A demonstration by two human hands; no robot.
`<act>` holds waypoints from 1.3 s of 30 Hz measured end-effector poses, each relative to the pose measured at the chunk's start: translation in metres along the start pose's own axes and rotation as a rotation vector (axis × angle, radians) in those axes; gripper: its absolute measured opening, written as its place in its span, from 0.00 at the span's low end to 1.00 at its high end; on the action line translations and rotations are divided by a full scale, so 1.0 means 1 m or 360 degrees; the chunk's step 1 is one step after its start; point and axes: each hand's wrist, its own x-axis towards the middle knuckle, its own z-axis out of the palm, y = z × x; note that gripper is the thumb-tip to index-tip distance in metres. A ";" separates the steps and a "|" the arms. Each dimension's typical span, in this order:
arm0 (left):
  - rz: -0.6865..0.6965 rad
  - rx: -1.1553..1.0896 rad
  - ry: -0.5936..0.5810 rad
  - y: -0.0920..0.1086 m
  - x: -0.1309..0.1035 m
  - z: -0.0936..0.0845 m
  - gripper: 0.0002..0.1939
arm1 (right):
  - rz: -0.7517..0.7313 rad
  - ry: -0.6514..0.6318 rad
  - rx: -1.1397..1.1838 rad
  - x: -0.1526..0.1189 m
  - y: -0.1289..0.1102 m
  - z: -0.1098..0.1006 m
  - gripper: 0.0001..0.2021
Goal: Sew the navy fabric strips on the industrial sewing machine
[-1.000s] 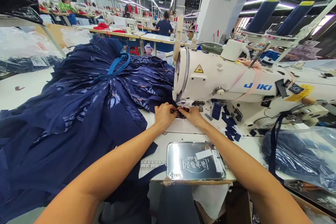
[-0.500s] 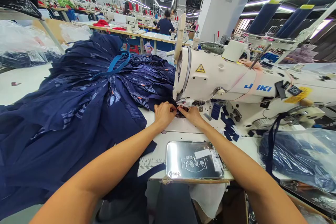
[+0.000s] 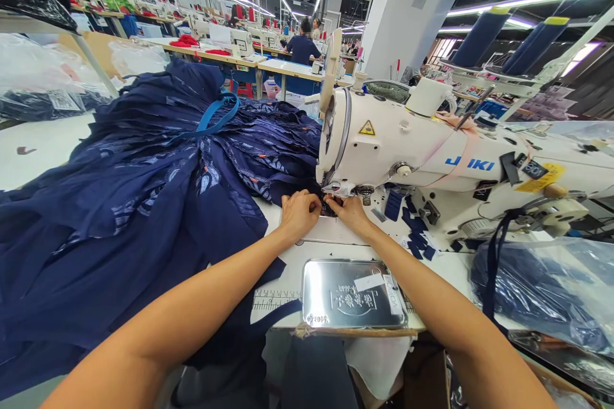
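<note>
My left hand (image 3: 300, 212) is closed beside the needle area of a white sewing machine (image 3: 378, 134), its thumb and index finger together; anything between them is too small to make out. On the other side of the needle, my right hand (image 3: 352, 212) has its fingertips pressed down at a small dark piece (image 3: 327, 209) under the presser foot. A large heap of navy fabric (image 3: 144, 192), bound with a blue strap (image 3: 218, 116), lies to the left of my left hand.
A shiny metal tin lid (image 3: 354, 294) lies at the table's front edge. Small navy pieces (image 3: 418, 236) are scattered right of the needle. A plastic bag of navy fabric (image 3: 542, 287) sits at the right. A person in dark clothing (image 3: 303, 45) is farther back.
My left hand has shifted slightly left, and its fingertips are now farther from the right hand's. The view has moved very slightly.
</note>
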 end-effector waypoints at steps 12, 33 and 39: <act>-0.0088 -0.0054 0.0025 0.004 0.001 -0.002 0.07 | 0.0046 0.0147 -0.0794 -0.002 0.002 0.000 0.13; 0.0533 0.0326 -0.0160 0.007 -0.015 -0.007 0.11 | -0.0106 -0.1129 0.0472 -0.020 -0.020 -0.057 0.06; 0.0118 -0.0130 0.0011 -0.005 0.004 -0.005 0.07 | -0.0085 -0.0484 0.0270 -0.013 0.001 -0.039 0.10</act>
